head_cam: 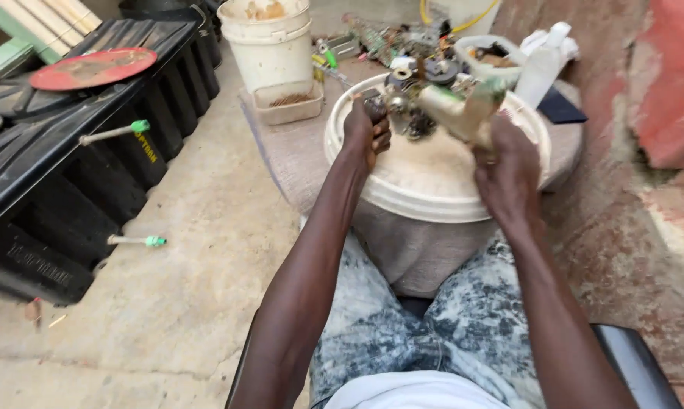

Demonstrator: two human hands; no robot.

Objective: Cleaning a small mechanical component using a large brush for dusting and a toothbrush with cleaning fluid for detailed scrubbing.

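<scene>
Denim, bleached and mottled, covers the seated person's lap [463, 318] at the near edge. Both forearms run forward from there over an upturned white bucket lid [425, 189], which serves as a work surface and catches loose bits. Left hand [368, 129] is curled tight around a small dark part [374, 106], thumb side up, holding it against the assembly. Right hand [505, 163] wraps from below around a tan metal fitting [459, 112], fingers closed, lifting it just clear of the lid so both hands can work it. Between the fingertips hangs a cluster of dark metal pieces [414, 121]. Beyond the fingers: a white bucket [270, 45], a shallow tray of nails [287, 102], a white plastic bottle [543, 64].
</scene>
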